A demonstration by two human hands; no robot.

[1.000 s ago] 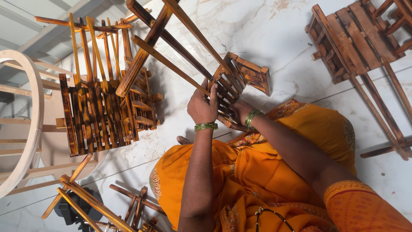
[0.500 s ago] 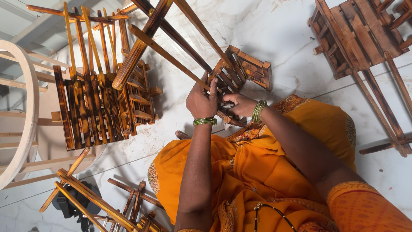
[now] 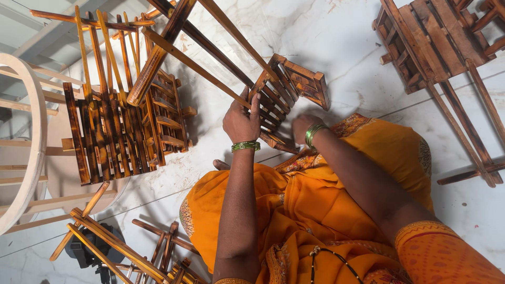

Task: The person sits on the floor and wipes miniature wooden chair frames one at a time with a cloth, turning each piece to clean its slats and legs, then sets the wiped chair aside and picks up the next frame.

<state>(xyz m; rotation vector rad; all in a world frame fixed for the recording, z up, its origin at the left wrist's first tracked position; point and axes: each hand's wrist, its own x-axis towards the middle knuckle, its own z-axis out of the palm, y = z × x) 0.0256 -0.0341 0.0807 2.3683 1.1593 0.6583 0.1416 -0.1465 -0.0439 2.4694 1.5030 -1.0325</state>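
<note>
A dark-stained wooden slatted rack (image 3: 284, 89) with long legs lies tilted on the white marble floor in front of my knees. My left hand (image 3: 241, 120) grips one of its long sticks near the slatted box. My right hand (image 3: 304, 126) is closed on the rack's lower edge, partly hidden behind the slats. Both wrists wear green bangles. My lap is covered in orange cloth (image 3: 321, 210).
A stack of similar wooden racks (image 3: 123, 126) stands to the left. Another rack (image 3: 431, 47) lies at the top right. A pale curved wooden frame (image 3: 31, 147) is at the far left. Loose sticks (image 3: 115, 247) and a black tool lie at the bottom left.
The rack has tilted and shifted slightly right and down toward me. My right hand has slid down along its lower edge; my left hand keeps its hold on the stick.
</note>
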